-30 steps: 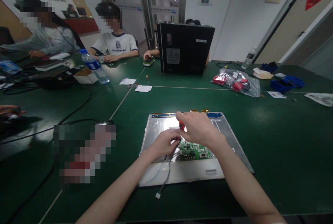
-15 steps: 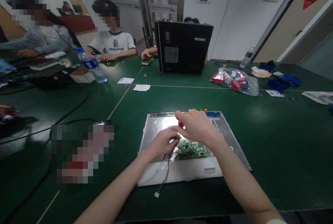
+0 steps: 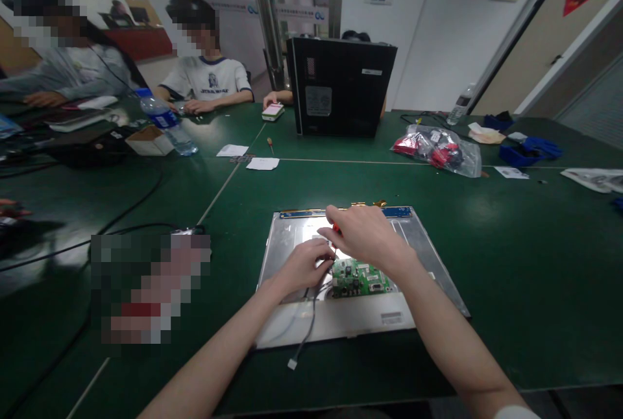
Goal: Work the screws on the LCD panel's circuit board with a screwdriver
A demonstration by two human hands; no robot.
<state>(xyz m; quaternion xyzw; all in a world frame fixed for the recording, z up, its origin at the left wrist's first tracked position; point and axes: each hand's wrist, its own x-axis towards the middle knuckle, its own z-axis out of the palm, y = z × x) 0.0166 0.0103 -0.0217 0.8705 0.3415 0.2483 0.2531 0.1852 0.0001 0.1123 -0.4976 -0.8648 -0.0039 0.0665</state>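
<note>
In the head view, my right hand (image 3: 365,234) is closed around the red handle of a screwdriver (image 3: 336,228), mostly hidden by the fingers. Its thin shaft points down at the upper left corner of a green circuit board (image 3: 359,277). Beside that corner, the fingers of my left hand (image 3: 309,264) are pinched close to the shaft's tip; what they grip is hidden. The board lies on the silver metal back of a display panel (image 3: 277,257), which has a blue strip (image 3: 396,212) along its far edge. A grey cable with a white plug (image 3: 292,363) hangs over the near edge.
A black computer case (image 3: 343,88) stands across the green table (image 3: 525,250). Further back right are a plastic bag (image 3: 438,150) and a clear bottle (image 3: 461,106). On the left are another bottle (image 3: 168,122), a small box (image 3: 150,141) and black cables. Two people sit at the far left.
My right thumb has shifted a little at the screwdriver handle, while my left hand stays in place. The whole view has moved slightly. At the back, a person's phone now shows a brighter screen.
</note>
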